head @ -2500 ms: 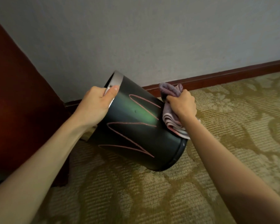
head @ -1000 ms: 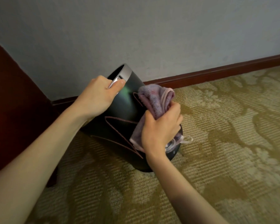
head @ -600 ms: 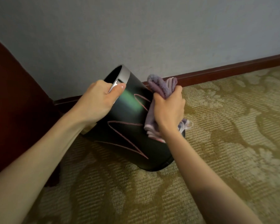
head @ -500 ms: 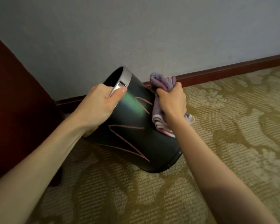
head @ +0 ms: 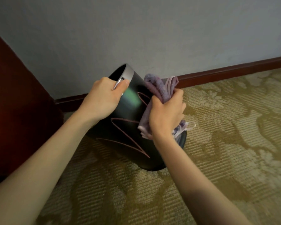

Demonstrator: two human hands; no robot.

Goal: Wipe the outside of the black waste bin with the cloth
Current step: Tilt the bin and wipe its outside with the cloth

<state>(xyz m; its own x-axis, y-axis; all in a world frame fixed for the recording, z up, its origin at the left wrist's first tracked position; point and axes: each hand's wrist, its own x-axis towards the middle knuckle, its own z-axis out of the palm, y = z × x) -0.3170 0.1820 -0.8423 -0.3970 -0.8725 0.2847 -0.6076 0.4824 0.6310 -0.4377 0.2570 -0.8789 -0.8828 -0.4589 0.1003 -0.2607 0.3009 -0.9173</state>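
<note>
Olive-patterned carpet [head: 234, 143] runs under my forearms, and on it the black waste bin [head: 125, 133] stands tipped, base on the floor, mouth leaning away to the left. My right grip [head: 166, 114] is curled tight round the bunched purple cloth [head: 161, 88] and presses it against the bin's right flank, with loose folds hanging down toward the base. My left grip [head: 102, 99] is clamped on the silver rim [head: 128, 72], thumb along the outside. To wipe well, I judge I should flatten the cloth, sweep in long overlapping strokes from rim to base, and turn the bin with the left grip so the hidden far side comes round. Beyond lie the skirting board [head: 234, 69] and the grey wall [head: 152, 30].
</note>
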